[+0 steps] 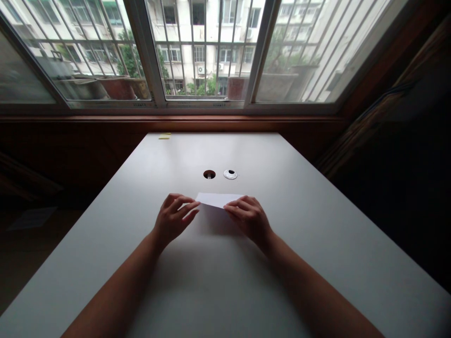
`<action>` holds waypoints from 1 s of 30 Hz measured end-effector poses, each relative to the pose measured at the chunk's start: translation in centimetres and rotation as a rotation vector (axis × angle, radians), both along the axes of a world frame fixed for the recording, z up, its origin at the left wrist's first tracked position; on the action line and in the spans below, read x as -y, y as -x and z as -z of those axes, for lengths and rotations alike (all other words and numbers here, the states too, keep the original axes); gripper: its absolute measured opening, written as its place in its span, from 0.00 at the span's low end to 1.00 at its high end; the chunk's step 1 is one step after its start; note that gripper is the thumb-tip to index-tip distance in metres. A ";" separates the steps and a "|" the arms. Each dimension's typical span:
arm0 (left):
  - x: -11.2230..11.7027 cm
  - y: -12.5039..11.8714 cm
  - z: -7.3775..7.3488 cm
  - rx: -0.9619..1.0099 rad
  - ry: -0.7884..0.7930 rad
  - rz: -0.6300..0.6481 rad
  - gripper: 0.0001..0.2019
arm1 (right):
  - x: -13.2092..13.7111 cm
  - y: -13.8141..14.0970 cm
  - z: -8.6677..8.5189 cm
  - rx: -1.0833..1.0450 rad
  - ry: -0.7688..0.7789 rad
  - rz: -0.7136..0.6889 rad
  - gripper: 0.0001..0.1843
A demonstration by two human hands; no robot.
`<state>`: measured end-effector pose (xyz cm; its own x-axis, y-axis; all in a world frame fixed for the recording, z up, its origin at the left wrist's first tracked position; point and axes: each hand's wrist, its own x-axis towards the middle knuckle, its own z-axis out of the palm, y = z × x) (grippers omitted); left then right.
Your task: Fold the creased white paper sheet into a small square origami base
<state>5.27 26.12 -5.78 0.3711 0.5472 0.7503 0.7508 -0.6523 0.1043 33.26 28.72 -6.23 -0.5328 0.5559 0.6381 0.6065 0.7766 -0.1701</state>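
Observation:
A white sheet of paper (pixel 218 199) is held slightly above the tabletop, its near edge slanting and casting a shadow below. My right hand (pixel 250 218) pinches its right end between thumb and fingers. At the left corner, my left hand (pixel 176 216) has its fingertips at the paper's edge, with the thumb apart from the fingers. Whether the left fingertips press on the paper or only brush it is hard to see. Part of the paper's right end is hidden behind my right fingers.
The white table (pixel 317 263) has a round cable hole (pixel 209 174) beyond the paper. Beside it lies a round white hole cover (pixel 230 174). A small yellow strip (pixel 164 136) sits at the far left corner. A barred window (pixel 204 51) stands behind the table.

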 end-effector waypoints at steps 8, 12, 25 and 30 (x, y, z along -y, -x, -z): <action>0.4 -1.3 -0.3 -0.128 0.069 0.114 0.11 | 0.7 0.7 -0.7 0.034 0.011 -0.143 0.08; 0.3 -1.1 -0.3 -0.114 0.063 0.124 0.11 | 0.7 0.5 -0.7 0.022 0.011 -0.142 0.08; 0.0 1.2 -0.2 -0.057 -0.021 0.024 0.13 | -0.4 -0.8 -0.5 -0.018 -0.047 -0.057 0.09; -0.2 2.4 -0.2 -0.021 -0.034 -0.030 0.13 | -0.6 -1.3 -0.8 -0.045 -0.052 0.002 0.09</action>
